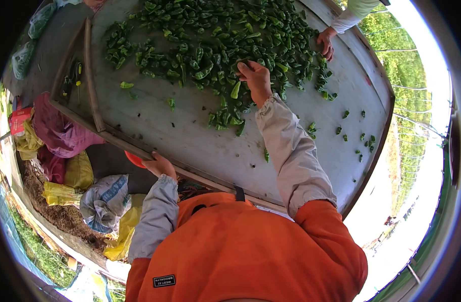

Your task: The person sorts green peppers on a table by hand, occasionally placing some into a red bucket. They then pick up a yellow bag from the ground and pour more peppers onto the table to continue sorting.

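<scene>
A large pile of green peppers (205, 50) covers the far part of a grey, wood-edged table (200, 146). My right hand (255, 80) reaches over the near side of the pile, with thumb and fingers closed on a green pepper at the fingertips. Just below them lies a paler green pepper (235, 90). At the table's near edge, my left hand (160, 166) grips a red object with a curved edge (135, 159), mostly hidden by the hand and the wooden rim.
Another person's hand (326, 43) rests at the pile's right side. Loose peppers (362, 137) are scattered on the right of the table. A yellow-handled screwdriver (78, 75) lies behind a wooden strip at left. White (105, 201), yellow and purple sacks sit below the table's left edge.
</scene>
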Action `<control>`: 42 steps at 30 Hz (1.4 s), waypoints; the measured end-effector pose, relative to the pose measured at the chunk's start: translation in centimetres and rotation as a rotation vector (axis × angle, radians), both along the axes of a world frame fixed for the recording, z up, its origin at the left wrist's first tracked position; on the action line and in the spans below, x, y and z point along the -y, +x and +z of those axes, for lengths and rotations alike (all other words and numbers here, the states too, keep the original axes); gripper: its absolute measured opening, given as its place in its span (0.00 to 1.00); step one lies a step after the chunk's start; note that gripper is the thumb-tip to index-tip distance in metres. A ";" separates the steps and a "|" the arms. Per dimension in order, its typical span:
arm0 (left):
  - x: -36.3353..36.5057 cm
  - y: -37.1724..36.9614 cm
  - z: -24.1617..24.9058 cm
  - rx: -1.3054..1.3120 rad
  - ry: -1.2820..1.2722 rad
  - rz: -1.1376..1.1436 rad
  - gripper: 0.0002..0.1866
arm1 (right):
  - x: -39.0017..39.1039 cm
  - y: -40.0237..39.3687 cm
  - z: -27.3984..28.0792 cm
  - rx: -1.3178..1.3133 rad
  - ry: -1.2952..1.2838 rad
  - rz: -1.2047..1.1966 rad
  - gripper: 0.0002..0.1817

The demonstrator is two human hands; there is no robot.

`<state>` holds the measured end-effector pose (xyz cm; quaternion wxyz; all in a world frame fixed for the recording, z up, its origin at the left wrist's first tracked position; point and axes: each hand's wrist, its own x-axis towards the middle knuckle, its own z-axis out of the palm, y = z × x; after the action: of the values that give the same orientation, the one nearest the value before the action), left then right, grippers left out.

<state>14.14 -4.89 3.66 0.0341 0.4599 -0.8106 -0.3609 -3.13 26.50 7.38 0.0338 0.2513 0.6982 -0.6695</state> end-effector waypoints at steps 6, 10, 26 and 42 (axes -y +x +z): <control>-0.5 -0.3 0.4 0.042 0.035 0.047 0.22 | 3.5 2.8 5.1 -0.010 -0.613 -0.049 0.14; 0.6 0.3 0.2 0.090 0.100 -0.043 0.28 | 6.2 4.9 6.1 0.036 -0.801 -0.066 0.16; -6.7 -3.9 14.6 -0.313 0.638 -1.003 0.20 | 9.8 14.4 8.4 0.117 -0.744 0.087 0.14; -9.2 -1.1 13.6 -0.009 0.828 -1.033 0.16 | 6.2 19.1 8.5 0.187 -0.373 0.162 0.13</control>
<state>13.08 4.35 17.28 -0.3198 -0.0144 -0.7210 -0.6146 16.01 20.30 15.87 0.1981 0.2446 0.5741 -0.7558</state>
